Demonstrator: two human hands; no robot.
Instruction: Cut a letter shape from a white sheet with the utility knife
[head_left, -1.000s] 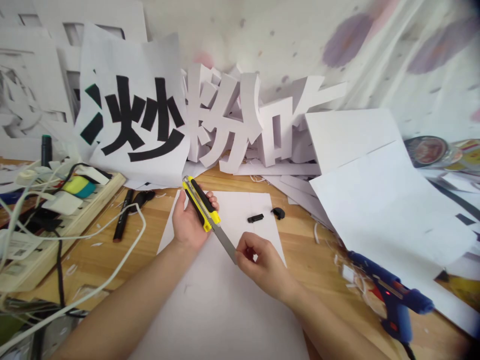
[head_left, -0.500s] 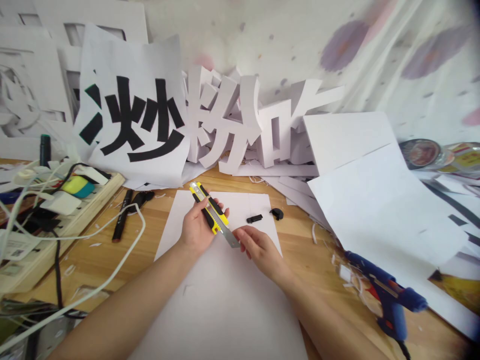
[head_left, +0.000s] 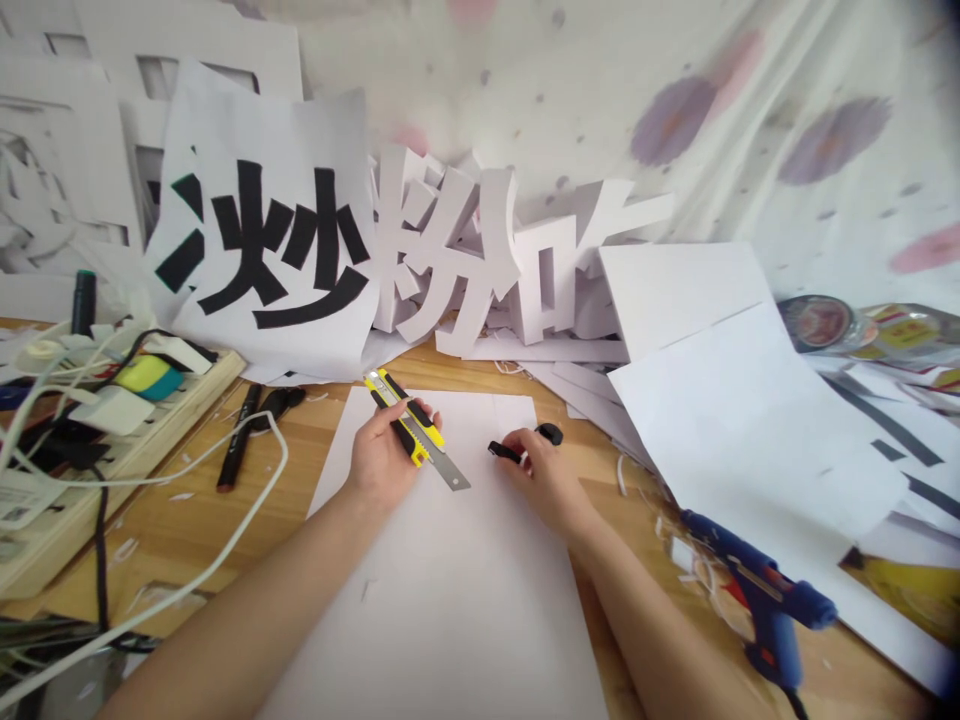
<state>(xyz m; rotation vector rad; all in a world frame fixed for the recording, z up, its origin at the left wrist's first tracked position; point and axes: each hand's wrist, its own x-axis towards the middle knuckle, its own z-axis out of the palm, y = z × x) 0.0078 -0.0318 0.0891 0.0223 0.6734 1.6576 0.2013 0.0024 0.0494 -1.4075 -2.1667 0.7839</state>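
My left hand [head_left: 390, 450] is closed round a yellow and black utility knife [head_left: 405, 420], whose grey blade sticks out at the lower right end over a white sheet [head_left: 442, 620]. At the sheet's right side, the fingers of my right hand [head_left: 544, 475] pinch a small black piece [head_left: 504, 452]. A second black part [head_left: 550, 434], rounded, lies just beyond those fingers.
White cut-out characters [head_left: 457, 260] and a sheet with black characters [head_left: 281, 240] stand at the back. A power strip [head_left: 187, 395] with cables and a black marker [head_left: 238, 440] are left; a blue glue gun [head_left: 772, 590] and paper sheets [head_left: 750, 430] are right.
My right hand has left the knife blade, moved up and right, and taken hold of the small black piece. The knife stays in my left hand. The camera view has shifted slightly.
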